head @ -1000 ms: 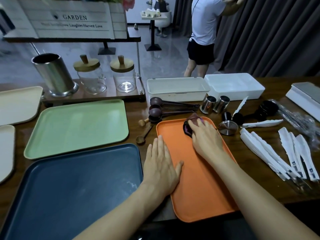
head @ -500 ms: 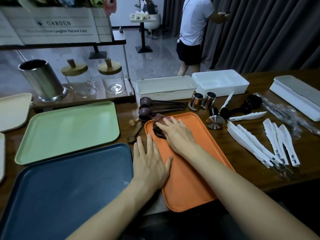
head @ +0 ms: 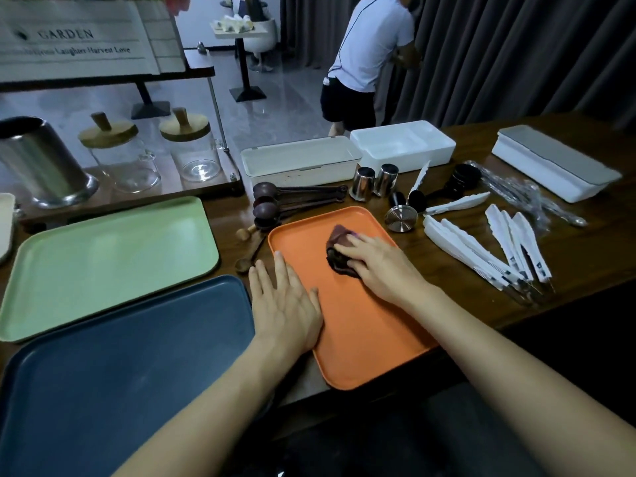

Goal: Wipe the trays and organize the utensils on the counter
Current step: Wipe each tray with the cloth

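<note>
An orange tray lies on the wooden counter in front of me. My right hand presses a dark purple cloth against the tray's far half, fingers curled over it. My left hand lies flat with straight fingers on the tray's left edge. A dark blue tray sits at near left and a green tray behind it. Dark wooden measuring spoons lie just beyond the orange tray. White-wrapped utensils are spread out to the right.
Two white bins and a lidded box stand at the back. Two small steel cups and a steel tamper sit near the tray's far right corner. A steel canister and glass jars are at back left. A person stands beyond the counter.
My right hand has slid the cloth across the far part of the orange tray, first left, then back toward the middle. My left hand stayed flat on the tray's left edge.
</note>
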The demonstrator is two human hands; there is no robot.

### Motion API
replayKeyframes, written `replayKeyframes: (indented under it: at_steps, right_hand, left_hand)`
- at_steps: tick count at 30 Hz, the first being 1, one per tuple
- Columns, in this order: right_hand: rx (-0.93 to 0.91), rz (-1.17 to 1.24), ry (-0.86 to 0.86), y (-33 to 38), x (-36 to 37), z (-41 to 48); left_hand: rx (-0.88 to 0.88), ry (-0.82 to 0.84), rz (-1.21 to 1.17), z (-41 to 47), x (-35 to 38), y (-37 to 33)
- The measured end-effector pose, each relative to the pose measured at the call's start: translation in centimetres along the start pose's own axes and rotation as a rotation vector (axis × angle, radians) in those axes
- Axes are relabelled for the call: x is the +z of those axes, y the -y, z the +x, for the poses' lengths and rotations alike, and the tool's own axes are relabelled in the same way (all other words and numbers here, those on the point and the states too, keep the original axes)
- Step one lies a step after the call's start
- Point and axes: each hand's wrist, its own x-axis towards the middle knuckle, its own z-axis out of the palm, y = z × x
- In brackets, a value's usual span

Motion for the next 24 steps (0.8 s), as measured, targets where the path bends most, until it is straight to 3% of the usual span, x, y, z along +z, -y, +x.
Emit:
replayKeyframes:
  at_steps: [5, 9, 12, 19, 24]
  right_hand:
    - [-0.036, 0.121, 0.033, 0.8, 0.4, -9.3]
    - [-0.077, 0.163, 0.051, 1.4, 0.6, -11.5]
    - [-0.093, 0.178, 0.077, 0.2, 0.0, -9.9]
    - [-0.044, -0.040, 0.021, -2.3, 0.0, 0.6]
    - [-0.099, -0.021, 0.038, -3.0, 0.5, 2.3]
  left_hand:
    - [0.010, -0.014, -0.024, 0.1, 0.2, 0.2]
    - [0.003, -0.049, -0.028, 0.4, 0.5, 0.2]
    - [0.009, -0.049, -0.049, 0.5, 0.7, 0.3]
    - [0.009, -0.036, -0.083, 0.4, 0.5, 0.3]
    - [-0.048, -0.137, -0.017, -1.0, 0.2, -0.4]
